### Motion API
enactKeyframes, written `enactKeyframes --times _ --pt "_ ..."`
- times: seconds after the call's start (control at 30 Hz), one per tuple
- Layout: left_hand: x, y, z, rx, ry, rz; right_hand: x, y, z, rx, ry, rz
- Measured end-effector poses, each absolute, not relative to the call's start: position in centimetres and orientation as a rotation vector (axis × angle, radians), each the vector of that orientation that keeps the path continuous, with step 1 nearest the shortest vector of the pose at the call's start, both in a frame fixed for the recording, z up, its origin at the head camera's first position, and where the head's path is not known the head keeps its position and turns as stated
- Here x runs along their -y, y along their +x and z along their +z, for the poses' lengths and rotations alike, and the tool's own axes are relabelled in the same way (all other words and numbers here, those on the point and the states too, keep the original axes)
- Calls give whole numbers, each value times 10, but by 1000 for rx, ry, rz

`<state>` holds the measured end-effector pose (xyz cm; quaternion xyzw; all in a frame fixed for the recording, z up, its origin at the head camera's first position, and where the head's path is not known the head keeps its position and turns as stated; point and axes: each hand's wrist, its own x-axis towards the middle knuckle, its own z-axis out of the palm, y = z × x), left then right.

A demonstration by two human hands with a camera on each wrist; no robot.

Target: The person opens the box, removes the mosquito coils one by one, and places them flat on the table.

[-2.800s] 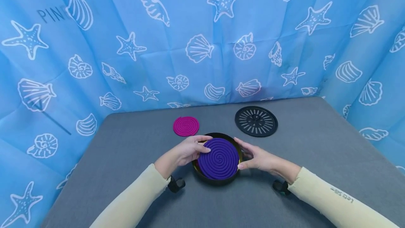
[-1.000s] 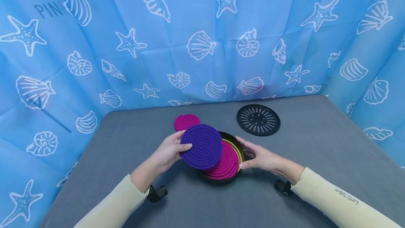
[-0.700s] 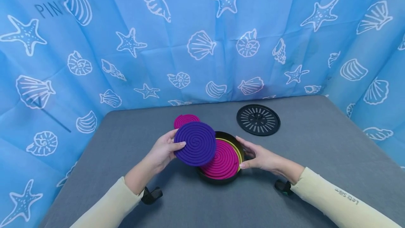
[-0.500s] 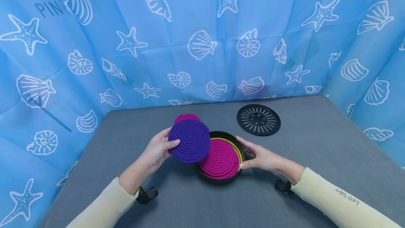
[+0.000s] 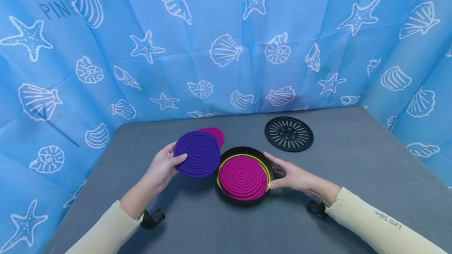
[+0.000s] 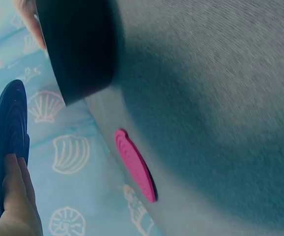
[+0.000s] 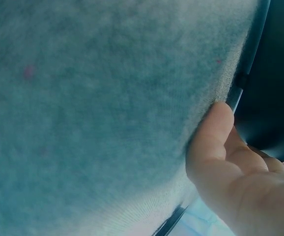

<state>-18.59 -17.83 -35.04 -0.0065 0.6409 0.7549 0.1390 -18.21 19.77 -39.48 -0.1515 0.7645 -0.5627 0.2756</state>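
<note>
My left hand (image 5: pixel 163 166) pinches the left edge of a flat purple spiral coil (image 5: pixel 197 154), thumb on its face and fingers behind it. The coil is held up, tilted toward the head camera; in the left wrist view this disc (image 6: pixel 8 132) appears nearly edge-on. A black round tin (image 5: pixel 243 203) sits to its right on the table. Inside lies a pink spiral coil (image 5: pixel 243 177), with a yellow rim (image 5: pixel 269 169) showing round it. My right hand (image 5: pixel 291 175) grips the tin's right side; the right wrist view shows the thumb (image 7: pixel 215 128) along the outer wall.
Another pink spiral coil (image 5: pixel 218 135) lies on the grey table (image 5: pixel 148 140) behind the purple one, partly covered by it. Back right is a black slotted round lid (image 5: pixel 288 134). A blue shell-patterned curtain (image 5: pixel 197 50) hangs along the table's far side.
My left hand has lifted the purple coil out of the tin and carried it left, uncovering the pink coil inside. The right hand has stayed at the tin's side.
</note>
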Motion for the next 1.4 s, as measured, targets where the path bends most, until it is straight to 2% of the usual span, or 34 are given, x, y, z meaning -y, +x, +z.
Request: enactKeyframes --times 0.87,1.13,1.4 --pt "231 -190 -343 -1966 -184 2254 -198 -181 -397 -2059 -408 -1513" --pt "234 -197 -348 -1950 -275 2251 -196 -181 -395 -2064 -384 -1507" --pt "238 -218 -362 -2025 -292 2171 -197 -181 -396 -2070 -411 -1509"
